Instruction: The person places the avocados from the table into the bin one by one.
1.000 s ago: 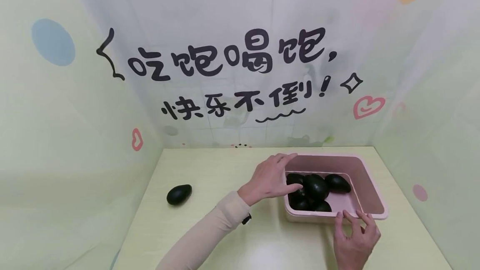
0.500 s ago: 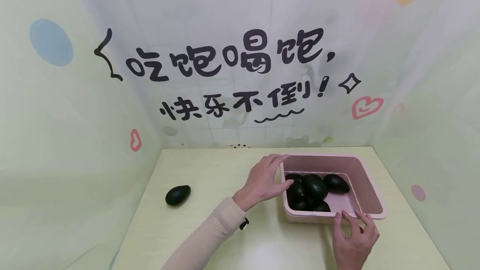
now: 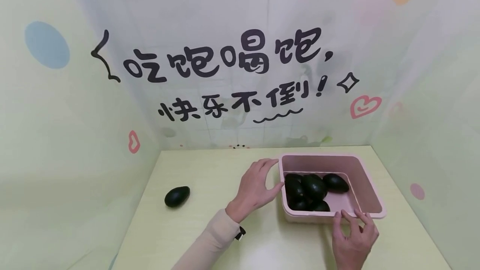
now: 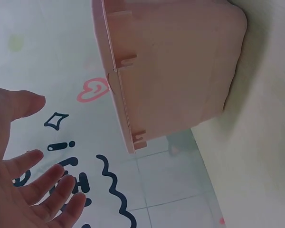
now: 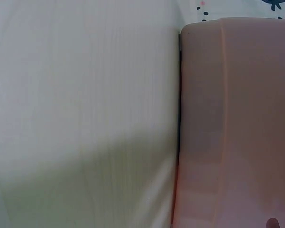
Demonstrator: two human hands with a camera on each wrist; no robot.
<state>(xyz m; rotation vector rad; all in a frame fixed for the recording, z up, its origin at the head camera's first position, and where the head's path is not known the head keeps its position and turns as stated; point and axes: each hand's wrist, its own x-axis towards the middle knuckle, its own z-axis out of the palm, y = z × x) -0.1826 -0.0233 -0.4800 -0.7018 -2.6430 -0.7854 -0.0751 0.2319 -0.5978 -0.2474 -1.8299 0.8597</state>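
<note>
A pink plastic bin [image 3: 365, 182] stands at the table's right side in the head view. Several dark green avocados [image 3: 314, 186] are heaped in its left part. My left hand [image 3: 253, 186] is just outside the bin's left rim, thumb and fingers spread, holding nothing. The left wrist view shows that hand [image 4: 33, 175] with loosely bent fingers, apart from the bin's outer wall [image 4: 175, 71]. With bent fingers, my right hand [image 3: 354, 236] grips the bin's front rim. Only a fingertip [image 5: 273, 223] of it shows in the right wrist view. One more avocado [image 3: 177, 196] lies on the table, far left.
The pale wooden tabletop [image 3: 221, 170] is enclosed by printed fabric walls [image 3: 75, 178] at the left, right and back. Dark lettering [image 3: 240, 74] covers the back wall.
My left hand has drawn back leftward from over the bin's left rim to just outside it. The right hand keeps its place at the front rim. The avocados have not moved.
</note>
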